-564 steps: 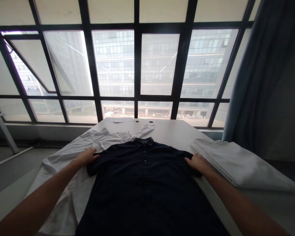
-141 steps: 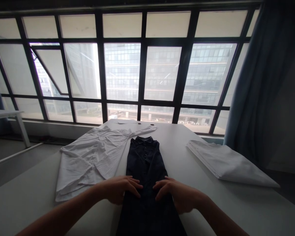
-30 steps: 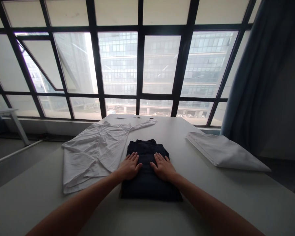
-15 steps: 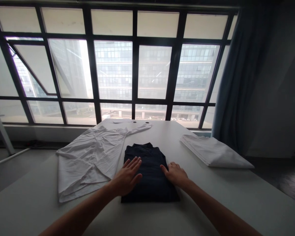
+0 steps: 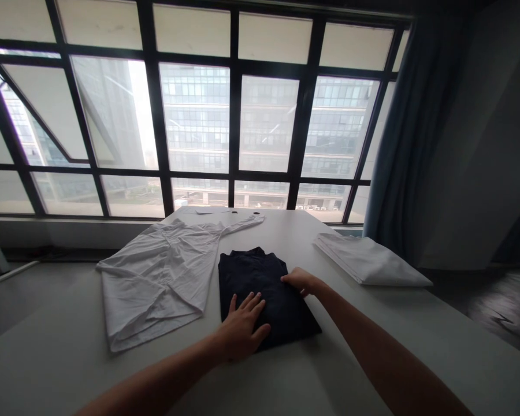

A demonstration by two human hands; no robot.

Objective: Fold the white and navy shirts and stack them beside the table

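Observation:
A dark navy folded shirt (image 5: pixel 253 271) lies on the white table (image 5: pixel 281 231) in front of me, its collar end pointing toward the window and its body turned slightly. My left hand (image 5: pixel 243 328) rests flat on the lower left part of it, fingers spread. At the upper right edge of the shirt is my right hand (image 5: pixel 302 279), with the thumb on top and the other fingers curled beneath the edge, pinching the cloth. A crumpled white shirt (image 5: pixel 160 277) is spread out to the left, one sleeve stretched toward the far end.
On the right side of the table lies a folded white cloth (image 5: pixel 368 260). Two dark round holes sit near the table's far end. Beyond are a large black-framed window (image 5: pixel 262 121), one pane tilted at the left, and a dark blue curtain (image 5: pixel 394 150) at the right.
My left hand has slid toward me and right over the navy shirt. My right hand has gone from lying on its right side to gripping that edge. The shirt has turned a little.

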